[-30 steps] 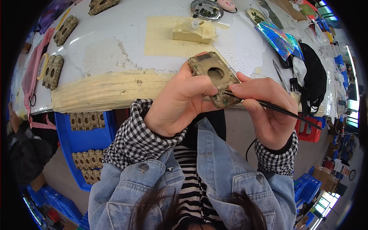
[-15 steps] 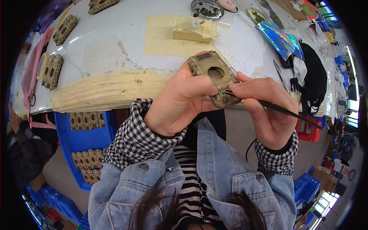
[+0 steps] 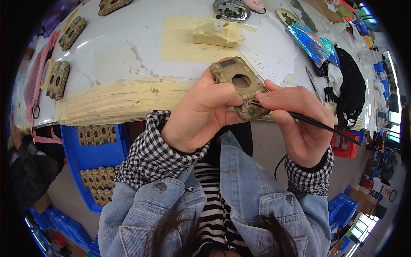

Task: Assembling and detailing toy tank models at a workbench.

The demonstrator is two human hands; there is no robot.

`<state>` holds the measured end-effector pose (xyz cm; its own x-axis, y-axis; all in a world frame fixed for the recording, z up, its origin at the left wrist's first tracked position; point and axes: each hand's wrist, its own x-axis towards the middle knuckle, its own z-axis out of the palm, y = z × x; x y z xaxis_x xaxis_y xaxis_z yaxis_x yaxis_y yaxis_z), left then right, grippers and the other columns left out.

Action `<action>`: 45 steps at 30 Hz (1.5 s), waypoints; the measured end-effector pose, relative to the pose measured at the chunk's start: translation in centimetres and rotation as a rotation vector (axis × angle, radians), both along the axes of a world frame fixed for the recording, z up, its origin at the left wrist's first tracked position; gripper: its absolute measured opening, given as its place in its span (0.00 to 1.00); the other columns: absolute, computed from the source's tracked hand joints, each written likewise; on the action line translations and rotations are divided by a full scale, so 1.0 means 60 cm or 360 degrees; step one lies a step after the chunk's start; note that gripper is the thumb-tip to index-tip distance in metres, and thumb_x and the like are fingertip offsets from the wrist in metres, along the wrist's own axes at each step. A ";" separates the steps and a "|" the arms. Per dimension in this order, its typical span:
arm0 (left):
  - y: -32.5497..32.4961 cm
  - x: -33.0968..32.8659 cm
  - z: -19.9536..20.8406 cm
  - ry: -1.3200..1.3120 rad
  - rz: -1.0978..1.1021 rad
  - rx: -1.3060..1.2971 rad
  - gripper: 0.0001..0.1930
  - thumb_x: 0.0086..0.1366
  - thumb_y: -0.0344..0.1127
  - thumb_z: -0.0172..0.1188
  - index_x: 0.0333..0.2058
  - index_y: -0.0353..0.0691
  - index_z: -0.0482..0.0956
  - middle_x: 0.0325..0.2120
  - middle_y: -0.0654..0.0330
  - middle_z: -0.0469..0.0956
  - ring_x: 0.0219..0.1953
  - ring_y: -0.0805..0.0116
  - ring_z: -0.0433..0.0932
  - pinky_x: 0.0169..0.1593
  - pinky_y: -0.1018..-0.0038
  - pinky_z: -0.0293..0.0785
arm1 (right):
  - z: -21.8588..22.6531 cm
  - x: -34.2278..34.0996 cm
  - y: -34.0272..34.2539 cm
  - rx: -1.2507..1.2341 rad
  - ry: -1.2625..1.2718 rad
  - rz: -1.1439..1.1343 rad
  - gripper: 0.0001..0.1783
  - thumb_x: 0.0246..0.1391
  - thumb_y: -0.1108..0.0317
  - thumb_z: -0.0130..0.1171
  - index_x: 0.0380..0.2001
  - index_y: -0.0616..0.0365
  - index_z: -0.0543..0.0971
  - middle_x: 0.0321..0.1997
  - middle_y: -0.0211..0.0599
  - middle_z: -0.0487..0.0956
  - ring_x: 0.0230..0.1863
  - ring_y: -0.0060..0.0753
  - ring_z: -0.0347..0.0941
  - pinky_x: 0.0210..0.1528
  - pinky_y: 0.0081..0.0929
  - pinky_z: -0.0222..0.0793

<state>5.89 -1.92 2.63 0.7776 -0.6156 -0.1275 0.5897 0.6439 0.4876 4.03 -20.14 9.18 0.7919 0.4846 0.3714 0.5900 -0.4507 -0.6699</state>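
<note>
My left hand (image 3: 199,109) is closed around a camouflage-painted model tank hull (image 3: 254,88), held tilted just above the table's front edge. The hull is tan and brown with green patches and has a round hole in its top. In my right hand (image 3: 297,115) is a pair of black tweezers (image 3: 317,123), pinched between thumb and fingers. Their tips touch or nearly touch the hull's lower end, close to my left thumb. Whether a small piece sits between the tips, I cannot tell.
Further hulls (image 3: 58,80) lie on the table's left side, and a blue tray (image 3: 95,155) below holds several rows. Behind my hands stands a tape-covered block (image 3: 217,36); beyond it is a round metal dish (image 3: 231,17) of small green pieces. A black bag (image 3: 351,81) lies right.
Almost nothing differs: both hands, the hull and the tweezers keep their places. At the far left, the other person's hand and arm have shifted slightly.
</note>
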 end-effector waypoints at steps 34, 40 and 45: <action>0.001 -0.002 0.002 -0.0119 0.0012 0.0036 0.31 0.58 0.27 0.46 0.62 0.37 0.51 0.55 0.53 0.66 0.54 0.65 0.70 0.55 0.67 0.72 | 0.004 -0.002 0.003 -0.0057 -0.0061 0.0003 0.09 0.54 0.71 0.58 0.33 0.68 0.79 0.34 0.44 0.81 0.38 0.38 0.78 0.52 0.44 0.72; 0.002 -0.002 0.001 -0.0121 -0.0007 0.0018 0.31 0.59 0.27 0.47 0.62 0.38 0.51 0.55 0.53 0.66 0.54 0.65 0.70 0.55 0.66 0.71 | 0.005 -0.003 0.004 -0.0059 -0.0064 -0.0007 0.10 0.55 0.70 0.57 0.33 0.69 0.79 0.34 0.44 0.81 0.38 0.38 0.78 0.52 0.44 0.72; 0.003 -0.003 0.001 -0.0099 -0.0011 0.0032 0.31 0.59 0.27 0.47 0.62 0.38 0.51 0.55 0.53 0.65 0.55 0.64 0.70 0.56 0.65 0.71 | 0.001 -0.001 0.001 -0.0016 -0.0067 -0.0006 0.11 0.56 0.68 0.57 0.33 0.69 0.79 0.33 0.45 0.81 0.37 0.38 0.77 0.52 0.44 0.72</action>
<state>5.72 -1.71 2.66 0.7801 -0.6189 -0.0915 0.5623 0.6295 0.5363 3.94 -20.08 9.22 0.7777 0.4854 0.3994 0.6156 -0.4597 -0.6401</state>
